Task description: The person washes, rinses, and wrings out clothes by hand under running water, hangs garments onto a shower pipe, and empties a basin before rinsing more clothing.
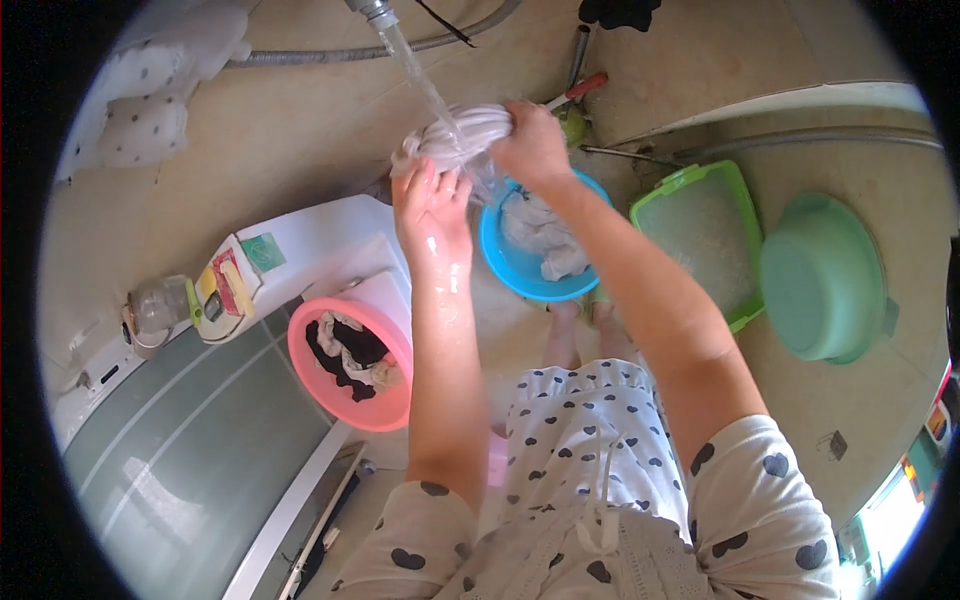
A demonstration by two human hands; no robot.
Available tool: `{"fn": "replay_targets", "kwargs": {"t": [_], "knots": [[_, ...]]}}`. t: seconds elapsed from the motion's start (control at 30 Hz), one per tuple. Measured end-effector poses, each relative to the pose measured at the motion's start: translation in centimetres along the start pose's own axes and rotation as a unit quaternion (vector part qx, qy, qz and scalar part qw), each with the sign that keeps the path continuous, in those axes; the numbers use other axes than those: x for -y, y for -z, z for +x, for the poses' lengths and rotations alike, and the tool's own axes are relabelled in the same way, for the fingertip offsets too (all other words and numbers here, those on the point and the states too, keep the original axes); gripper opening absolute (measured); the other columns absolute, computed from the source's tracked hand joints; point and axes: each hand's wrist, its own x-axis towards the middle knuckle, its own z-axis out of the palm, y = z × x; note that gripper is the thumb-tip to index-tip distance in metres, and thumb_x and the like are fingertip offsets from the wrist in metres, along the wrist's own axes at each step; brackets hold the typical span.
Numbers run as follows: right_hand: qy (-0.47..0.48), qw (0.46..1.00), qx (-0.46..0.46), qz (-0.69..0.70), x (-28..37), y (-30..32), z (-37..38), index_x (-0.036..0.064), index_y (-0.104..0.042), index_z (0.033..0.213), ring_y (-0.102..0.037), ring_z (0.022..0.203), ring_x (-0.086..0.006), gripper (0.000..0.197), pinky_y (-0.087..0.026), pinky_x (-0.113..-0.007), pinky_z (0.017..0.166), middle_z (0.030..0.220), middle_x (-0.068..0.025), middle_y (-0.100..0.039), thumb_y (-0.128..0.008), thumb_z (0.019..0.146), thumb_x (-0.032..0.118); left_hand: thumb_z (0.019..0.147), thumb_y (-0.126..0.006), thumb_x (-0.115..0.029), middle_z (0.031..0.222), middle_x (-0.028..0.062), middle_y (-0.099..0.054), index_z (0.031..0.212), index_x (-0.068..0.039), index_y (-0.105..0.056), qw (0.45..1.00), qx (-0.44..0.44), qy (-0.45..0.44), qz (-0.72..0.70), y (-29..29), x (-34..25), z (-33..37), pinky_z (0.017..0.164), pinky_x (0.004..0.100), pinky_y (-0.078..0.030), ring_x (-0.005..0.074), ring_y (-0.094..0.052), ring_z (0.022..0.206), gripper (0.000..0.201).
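Water from a metal tap [372,10] runs onto a bunched, wet white cloth [470,132], held up between my two hands. My left hand [432,208] has its wet palm turned up and its fingers bent against the cloth's left end. At the other end, my right hand [535,148] is closed around the gathered fabric. Below them a blue basin [545,292] holds more white cloth [548,238] in water. The cloth's exact kind cannot be made out.
Left of my forearm, a pink basin [300,345] of black and pale clothes sits by a white ledge [320,235]. To the right are a green-rimmed tub [742,195] and a green basin [822,280]. A red-handled tool [585,88] leans behind my right hand.
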Motion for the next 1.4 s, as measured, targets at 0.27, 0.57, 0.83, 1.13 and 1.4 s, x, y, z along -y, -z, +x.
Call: {"fn": "replay_targets", "kwargs": {"t": [0.27, 0.57, 0.83, 1.13, 1.4], "knots": [[0.135, 0.983, -0.102, 0.068, 6.5, -4.9, -7.1, -0.0046, -0.056, 0.092, -0.045, 0.096, -0.0391, 0.037, -0.037, -0.044, 0.086, 0.096, -0.0238, -0.051, -0.059, 0.056, 0.004, 0.087, -0.045, -0.038, 0.110, 0.0037, -0.053, 0.115, -0.012, -0.048, 0.966, 0.078, 0.203, -0.138, 3.9, 1.2, 1.4, 0.082, 0.0376, -0.044, 0.0173, -0.051, 0.101, 0.038], [0.295, 0.954, 0.034, -0.042, 3.9, -2.9, -5.1, -0.0007, -0.057, 0.090, -0.047, 0.095, -0.0336, 0.041, -0.042, -0.043, 0.081, 0.098, -0.0149, -0.051, -0.063, 0.052, 0.013, 0.088, -0.041, -0.038, 0.114, 0.0048, -0.052, 0.116, -0.010, -0.047, 0.965, 0.113, 0.197, -0.128, 1.5, 3.2, 3.0, 0.087, 0.0366, -0.043, 0.0189, -0.050, 0.105, 0.040], [0.187, 0.945, -0.112, -0.244, 2.3, 0.8, 3.0, 0.0073, -0.067, 0.080, -0.051, 0.098, -0.0286, 0.034, -0.038, -0.045, 0.087, 0.098, -0.0143, -0.058, -0.061, 0.063, 0.037, 0.087, -0.033, -0.044, 0.124, 0.0078, -0.047, 0.122, -0.013, -0.046, 0.992, -0.014, 0.126, 0.023, 5.3, 2.1, 5.4, 0.089, 0.0484, -0.040, 0.0260, -0.043, 0.117, 0.049], [0.076, 0.996, 0.041, 0.014, 5.0, -2.7, -5.3, 0.0032, -0.063, 0.093, -0.043, 0.103, -0.0378, 0.031, -0.033, -0.041, 0.094, 0.105, -0.0189, -0.054, -0.063, 0.066, 0.019, 0.078, -0.041, -0.066, 0.125, 0.0106, -0.048, 0.126, -0.005, -0.041, 0.940, 0.162, 0.267, -0.136, 5.9, 2.2, 3.0, 0.095, 0.0433, -0.036, 0.0251, -0.044, 0.115, 0.077], [0.023, 0.877, 0.346, 0.332, 4.7, 4.3, -9.0, 0.0037, -0.057, 0.104, -0.052, 0.098, -0.0192, 0.047, -0.039, -0.033, 0.089, 0.101, -0.0078, -0.059, -0.073, 0.060, 0.012, 0.087, -0.044, -0.045, 0.120, 0.0145, -0.050, 0.122, -0.002, -0.043, 0.924, 0.136, 0.314, -0.171, 6.9, 3.5, 4.1, 0.091, 0.0389, -0.041, 0.0265, -0.050, 0.108, 0.056]]}}
